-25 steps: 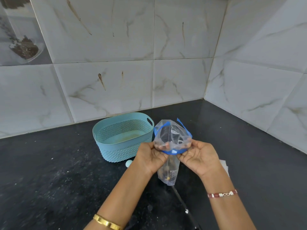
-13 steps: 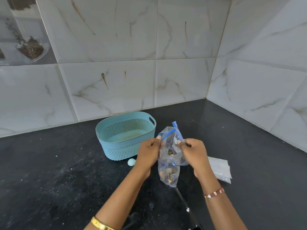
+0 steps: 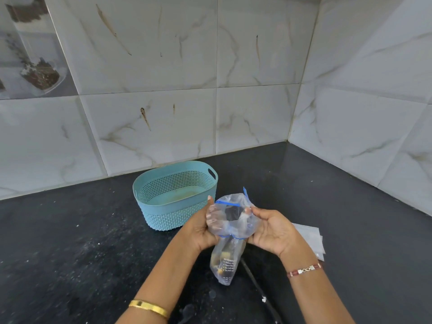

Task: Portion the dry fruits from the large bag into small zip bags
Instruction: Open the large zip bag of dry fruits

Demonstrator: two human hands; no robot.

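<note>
A clear zip bag (image 3: 228,258) with a blue zip strip hangs in front of me above the black counter. A few dry fruits sit in its lower part. My left hand (image 3: 201,226) grips the left side of the bag's mouth, and my right hand (image 3: 272,232) grips the right side. Between them the mouth is spread wide into a ring. Several empty small zip bags (image 3: 312,239) lie flat on the counter just right of my right hand, partly hidden by it. I do not see a large bag.
A teal perforated plastic basket (image 3: 163,218) stands on the counter just behind and left of my hands. Marble-tiled walls meet in a corner at the back right. A thin dark cord (image 3: 257,284) runs across the counter below the bag.
The bag's mouth was pinched narrow half a second ago; now my hands have pulled it apart into a wide ring. The camera has shifted slightly.
</note>
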